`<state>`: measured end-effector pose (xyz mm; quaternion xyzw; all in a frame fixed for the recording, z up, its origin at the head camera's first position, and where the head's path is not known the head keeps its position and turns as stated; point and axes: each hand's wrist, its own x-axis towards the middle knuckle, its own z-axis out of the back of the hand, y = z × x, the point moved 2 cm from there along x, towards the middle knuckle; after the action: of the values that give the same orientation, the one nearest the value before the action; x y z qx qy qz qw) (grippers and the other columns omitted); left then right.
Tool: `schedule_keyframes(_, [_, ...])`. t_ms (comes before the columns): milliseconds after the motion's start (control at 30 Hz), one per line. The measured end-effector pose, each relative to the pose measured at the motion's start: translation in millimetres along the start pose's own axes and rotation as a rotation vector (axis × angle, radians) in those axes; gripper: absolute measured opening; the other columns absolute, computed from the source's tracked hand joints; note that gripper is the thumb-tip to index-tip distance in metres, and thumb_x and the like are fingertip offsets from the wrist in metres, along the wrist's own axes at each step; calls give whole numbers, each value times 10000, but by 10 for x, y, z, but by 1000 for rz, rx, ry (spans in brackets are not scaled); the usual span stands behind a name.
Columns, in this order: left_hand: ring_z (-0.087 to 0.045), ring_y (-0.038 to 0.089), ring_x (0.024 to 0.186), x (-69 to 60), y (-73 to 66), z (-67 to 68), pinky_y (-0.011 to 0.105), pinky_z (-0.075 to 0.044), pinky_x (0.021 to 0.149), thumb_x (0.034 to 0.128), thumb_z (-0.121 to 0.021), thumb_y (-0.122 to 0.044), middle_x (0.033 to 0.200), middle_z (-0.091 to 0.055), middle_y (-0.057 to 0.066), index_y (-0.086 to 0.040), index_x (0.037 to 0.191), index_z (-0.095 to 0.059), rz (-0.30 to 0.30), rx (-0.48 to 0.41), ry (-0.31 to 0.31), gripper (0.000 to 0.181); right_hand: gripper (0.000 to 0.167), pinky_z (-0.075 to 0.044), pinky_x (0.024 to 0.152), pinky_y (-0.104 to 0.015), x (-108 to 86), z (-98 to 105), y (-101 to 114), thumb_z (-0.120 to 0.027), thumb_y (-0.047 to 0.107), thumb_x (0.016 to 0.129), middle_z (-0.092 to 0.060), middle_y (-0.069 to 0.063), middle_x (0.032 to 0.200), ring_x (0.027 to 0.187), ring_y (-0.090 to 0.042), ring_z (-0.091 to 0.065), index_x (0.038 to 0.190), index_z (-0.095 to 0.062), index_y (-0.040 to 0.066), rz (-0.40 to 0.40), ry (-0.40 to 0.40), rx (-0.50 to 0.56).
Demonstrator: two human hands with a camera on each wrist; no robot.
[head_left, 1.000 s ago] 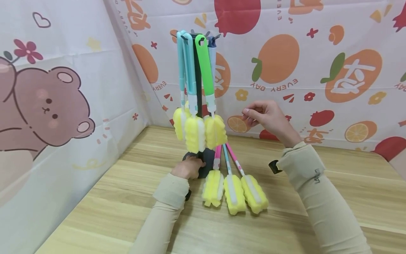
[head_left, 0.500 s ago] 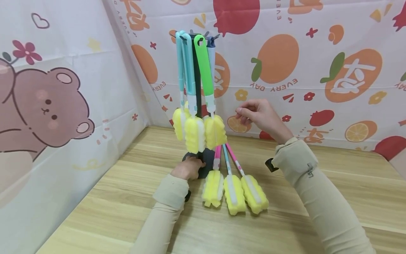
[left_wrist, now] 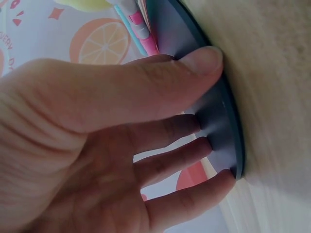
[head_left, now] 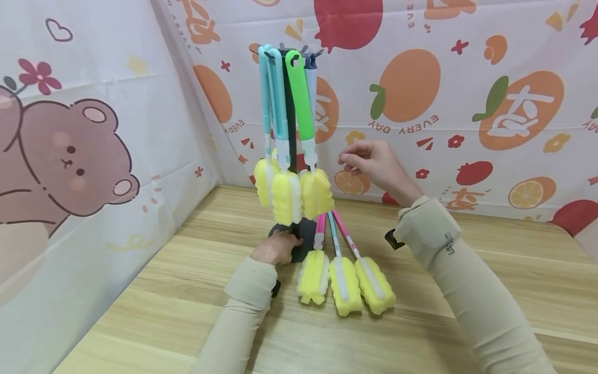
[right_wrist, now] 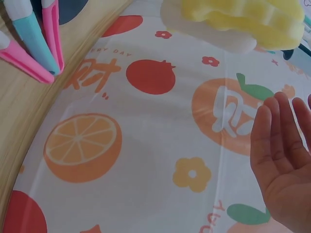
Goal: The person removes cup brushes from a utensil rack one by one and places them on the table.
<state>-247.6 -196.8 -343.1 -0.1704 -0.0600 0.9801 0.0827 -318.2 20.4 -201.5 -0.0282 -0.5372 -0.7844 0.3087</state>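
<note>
Currently, the left hand (head_left: pixel 277 247) presses on the dark base (head_left: pixel 306 236) of the brush stand (head_left: pixel 292 124), its grip apart, thumb and fingers stretched out. The right hand (head_left: pixel 377 162) hovers near the green-handled brush (head_left: pixel 304 114), its grip loose and holding nothing. That brush hangs from the stand's top, alongside two teal-handled brushes (head_left: pixel 279 104) and a pale blue one (head_left: pixel 312 80). Three more brushes (head_left: pixel 345 283) lie on the worktop (head_left: pixel 163 291) just right of the base, yellow sponge heads toward the person.

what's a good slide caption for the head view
Left grip on the stand's base, right grip raised beside hanging sponge brushes, three more on the table.
</note>
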Motion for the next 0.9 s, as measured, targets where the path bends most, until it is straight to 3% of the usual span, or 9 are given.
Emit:
schedule_keyframes(133, [-360, 421, 1414, -1, 1, 2, 497, -326, 1144, 989, -564, 48, 1484, -506, 172, -72, 1461, -558, -8, 11, -3, 487, 192, -575, 773, -274, 31, -33, 40, -661, 32, 986, -702, -135, 983, 864, -245, -658, 1117, -705, -101, 3, 8, 16])
schedule_keyframes(367, [-354, 421, 1421, -6, 0, 8, 503, -323, 1145, 993, -565, 42, 1492, -500, 170, -78, 1464, -555, -7, 3, -5, 486, 224, -557, 822, -265, 73, -127, 106, -646, 47, 997, -679, -191, 1081, 914, -210, -629, 1162, -685, -99, -19, 33, 25])
schedule_keyframes(600, [-355, 430, 1417, -6, 7, 2, 508, -319, 1147, 994, -573, 28, 1492, -500, 172, -71, 1460, -557, -7, 3, -6, 477, 276, -555, 879, -338, 142, -245, 120, -628, 61, 1008, -672, -213, 1210, 1055, -310, -642, 1243, -661, -79, -37, 71, 14])
schedule_keyframes(733, [-350, 428, 1421, -1, 7, -5, 510, -319, 1146, 998, -569, 24, 1497, -494, 171, -79, 1464, -555, -6, -1, -7, 477, 329, -535, 948, -413, 185, -324, 140, -612, 64, 1007, -666, -182, 1263, 1126, -296, -646, 1311, -631, -59, -40, 103, -14])
schedule_keyframes(900, [-331, 428, 1435, 2, 1, -9, 519, -319, 1144, 1001, -564, 21, 1509, -482, 170, -85, 1470, -549, -1, -14, -3, 481, 340, -526, 966, -403, 216, -390, 175, -604, 31, 992, -670, -194, 1261, 1144, -287, -656, 1320, -618, -57, -55, 103, -18])
